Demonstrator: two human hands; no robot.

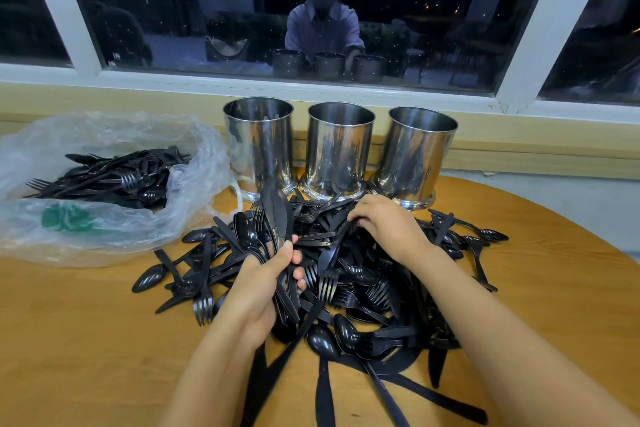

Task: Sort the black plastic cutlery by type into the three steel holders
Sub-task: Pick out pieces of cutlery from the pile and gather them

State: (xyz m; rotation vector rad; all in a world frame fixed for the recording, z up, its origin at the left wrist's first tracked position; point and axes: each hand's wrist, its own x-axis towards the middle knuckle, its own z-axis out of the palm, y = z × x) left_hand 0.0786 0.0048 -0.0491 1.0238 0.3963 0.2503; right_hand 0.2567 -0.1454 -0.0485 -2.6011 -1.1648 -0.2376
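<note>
On the wooden bench (86,340) a heap of black plastic cutlery (363,281) lies against three steel holders (337,149), with more in a clear bag (104,225) beside it. The left hand (263,291) grips a bundle of knives (275,218) by their handles. The right hand (384,222) curls into the heap, its catch unclear. Glossy, light, bendy pieces probably slip, so take them by the handles.

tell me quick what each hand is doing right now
left hand: grips a bundle of knives
right hand: curled down into the cutlery pile, cannot tell if it holds a piece
</note>
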